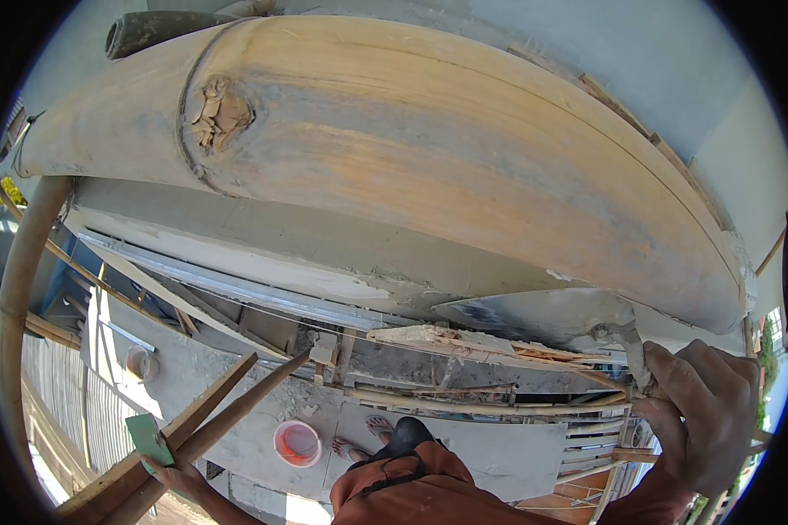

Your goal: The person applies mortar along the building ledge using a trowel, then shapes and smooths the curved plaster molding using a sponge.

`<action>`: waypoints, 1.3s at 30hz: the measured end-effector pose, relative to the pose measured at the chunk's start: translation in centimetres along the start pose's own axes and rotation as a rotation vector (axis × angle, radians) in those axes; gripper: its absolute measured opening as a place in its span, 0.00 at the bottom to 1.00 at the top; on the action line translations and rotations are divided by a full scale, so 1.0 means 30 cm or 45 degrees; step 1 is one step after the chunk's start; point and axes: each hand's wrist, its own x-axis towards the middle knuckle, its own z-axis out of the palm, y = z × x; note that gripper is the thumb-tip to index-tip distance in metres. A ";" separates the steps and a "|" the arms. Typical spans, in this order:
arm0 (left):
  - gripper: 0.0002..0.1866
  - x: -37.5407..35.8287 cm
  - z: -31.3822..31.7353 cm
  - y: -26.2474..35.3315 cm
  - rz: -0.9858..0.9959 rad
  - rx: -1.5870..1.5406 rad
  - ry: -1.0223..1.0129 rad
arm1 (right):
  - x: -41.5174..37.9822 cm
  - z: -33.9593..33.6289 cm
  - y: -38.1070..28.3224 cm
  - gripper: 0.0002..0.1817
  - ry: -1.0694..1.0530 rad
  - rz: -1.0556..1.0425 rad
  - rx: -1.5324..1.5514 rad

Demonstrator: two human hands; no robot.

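My right hand [700,407], at the right, is closed around the cement-smeared handle of a pointed trowel [543,315]. The wide grey blade points left, just under a thick bamboo pole [429,131] that crosses the view close to me. Lower left, my left hand [177,475] grips a flat green rectangular plate [151,439], its fingers partly hidden. Two wooden poles [228,424] cross beside that hand. Past the blade runs a ledge with wet-looking grey plaster [350,236].
I stand on a grey board platform [490,446]. A pink bucket [280,453] is beside my feet. Another bucket [140,363] stands farther left. Bamboo scaffold rails [490,408] and an upright bamboo post [22,289] surround the spot. A rough broken-edged board [464,341] lies below the ledge.
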 end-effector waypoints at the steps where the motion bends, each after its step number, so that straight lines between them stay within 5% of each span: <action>1: 0.29 -0.012 0.008 0.006 -0.033 0.015 0.005 | 0.000 0.005 0.008 0.27 0.034 -0.043 0.044; 5: 0.30 -0.025 0.049 0.041 0.075 0.095 -0.096 | 0.005 0.040 0.003 0.27 0.106 -0.048 0.166; 7: 0.33 0.028 0.021 -0.022 -0.155 -0.281 -0.062 | 0.003 0.033 0.008 0.27 0.104 -0.066 0.115; 13: 0.33 -0.042 0.157 0.136 -0.264 -0.527 -0.067 | -0.042 0.031 0.068 0.27 0.099 -0.040 0.033; 21: 0.32 -0.054 0.202 0.059 -0.151 -0.246 -0.089 | 0.051 0.044 0.017 0.28 0.100 -0.214 0.175; 23: 0.33 -0.055 0.213 0.038 -0.337 -0.578 -0.033 | 0.066 0.039 -0.028 0.27 0.045 -0.103 0.157; 25: 0.33 -0.076 0.233 0.033 -0.131 -0.183 -0.078 | 0.062 0.030 -0.060 0.28 0.011 -0.075 0.060; 27: 0.34 -0.076 0.231 0.052 -0.328 -0.558 -0.093 | 0.045 0.025 -0.075 0.28 -0.029 -0.047 -0.036; 33: 0.33 -0.092 0.219 0.088 -0.307 -0.568 -0.028 | 0.033 -0.021 -0.043 0.27 0.048 -0.157 -0.189; 39: 0.34 -0.082 0.141 0.039 -0.265 -0.533 -0.022 | 0.097 -0.026 -0.064 0.23 0.117 -0.206 0.184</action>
